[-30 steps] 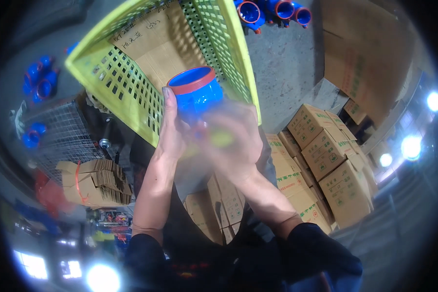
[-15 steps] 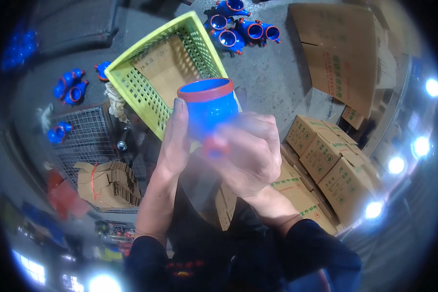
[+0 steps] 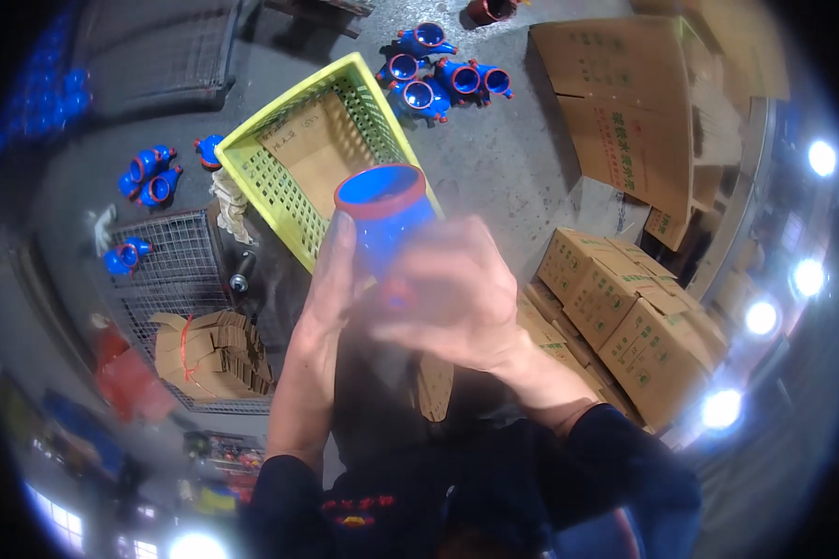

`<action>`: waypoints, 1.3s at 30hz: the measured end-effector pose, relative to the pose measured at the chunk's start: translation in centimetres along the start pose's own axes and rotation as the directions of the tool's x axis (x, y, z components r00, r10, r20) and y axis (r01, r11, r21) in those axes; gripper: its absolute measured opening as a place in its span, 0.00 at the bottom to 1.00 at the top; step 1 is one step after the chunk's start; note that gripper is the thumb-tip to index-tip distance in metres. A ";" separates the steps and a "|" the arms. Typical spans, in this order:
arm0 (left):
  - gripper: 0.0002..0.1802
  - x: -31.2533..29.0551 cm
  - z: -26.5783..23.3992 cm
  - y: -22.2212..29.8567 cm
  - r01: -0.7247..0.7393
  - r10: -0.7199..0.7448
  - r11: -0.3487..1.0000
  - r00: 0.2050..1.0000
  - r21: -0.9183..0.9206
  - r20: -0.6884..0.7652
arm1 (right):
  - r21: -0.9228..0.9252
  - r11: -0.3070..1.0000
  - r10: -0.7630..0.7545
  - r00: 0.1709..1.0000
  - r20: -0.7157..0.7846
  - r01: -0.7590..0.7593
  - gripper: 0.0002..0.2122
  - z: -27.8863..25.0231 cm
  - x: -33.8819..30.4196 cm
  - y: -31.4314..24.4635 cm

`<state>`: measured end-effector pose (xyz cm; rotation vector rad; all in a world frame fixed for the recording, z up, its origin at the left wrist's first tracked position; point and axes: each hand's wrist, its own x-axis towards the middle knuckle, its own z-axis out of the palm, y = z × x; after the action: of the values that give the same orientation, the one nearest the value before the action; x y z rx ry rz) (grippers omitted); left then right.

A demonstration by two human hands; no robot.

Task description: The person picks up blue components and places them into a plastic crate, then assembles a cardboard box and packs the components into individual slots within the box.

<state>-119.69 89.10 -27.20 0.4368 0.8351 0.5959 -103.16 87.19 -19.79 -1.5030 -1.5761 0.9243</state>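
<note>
Before my chest I hold a blue water meter body, its wide mouth tilted up with a red rim round it. My left hand grips its left side, the thumb reaching up close beneath the rim; the other fingers are hidden. Across the lower right of the body lies my right hand, its fingers smeared by motion, so its hold on the red-tipped side outlet cannot be made out. Just beyond stands a yellow-green plastic crate with a sheet of cardboard on its bottom.
More blue meter bodies sit on the floor beyond the crate, others to the left. A wire mesh cage and tied flattened cartons are at left. Stacked cardboard boxes and a large open carton occupy the right.
The meter body and both hands have shifted slightly left and down. My right hand has moved left over the outlet. The surroundings have shifted slightly in the view.
</note>
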 end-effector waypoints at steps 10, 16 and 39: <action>0.35 -0.1 -10.8 -2.1 0.230 -0.234 0.970 0.971 -0.083 -0.039 | 0.276 0.347 0.807 0.435 0.400 -0.896 0.28 9.3 3.0 6.2; 0.43 1.0 -15.3 -3.6 0.289 -0.290 0.926 0.957 -0.242 0.031 | 0.211 0.172 0.856 0.252 0.452 -0.962 0.29 13.8 4.0 8.1; 0.22 10.4 -15.6 -27.8 0.198 -0.116 0.976 0.826 0.092 -0.552 | -0.575 0.783 0.574 0.630 0.523 -0.236 0.13 27.0 -7.8 43.9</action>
<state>-117.76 76.83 -58.27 0.3257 1.4579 0.5099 -107.27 81.37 -71.43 -2.0814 -2.1136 1.6026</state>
